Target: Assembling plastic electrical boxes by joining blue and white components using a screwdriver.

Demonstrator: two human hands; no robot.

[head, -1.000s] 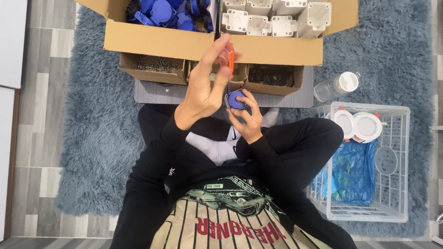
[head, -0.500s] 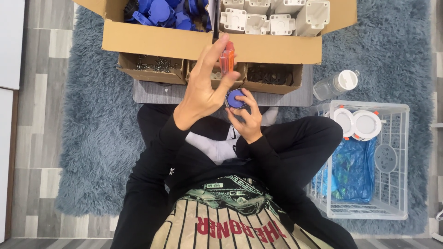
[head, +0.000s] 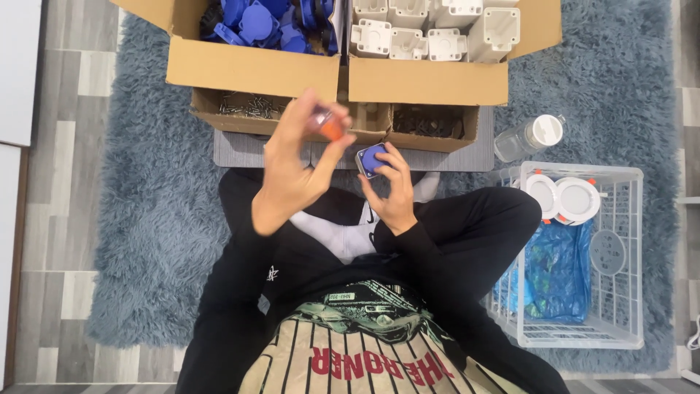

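Note:
I sit cross-legged on a blue-grey shaggy rug. My left hand [head: 295,168] is raised and grips a small tool with an orange handle [head: 330,128] between thumb and fingers. My right hand [head: 391,188] holds a small blue part on a grey base [head: 370,158] just above my lap. The orange handle sits up and to the left of the blue part, not touching it. In front of me stands an open cardboard box [head: 255,69], with blue parts [head: 262,18] in its left half and white square parts [head: 430,29] in its right half.
Low cardboard trays of small dark screws [head: 251,108] and dark parts [head: 430,120] rest on a grey mat [head: 481,153]. A clear jar with a white lid [head: 529,136] lies to the right. A white wire basket [head: 620,255] holds round white fittings and a blue bag.
My left hand has turned and tipped the orange-handled tool from upright to lying lower across my fingers. My right hand still holds the blue part in about the same place.

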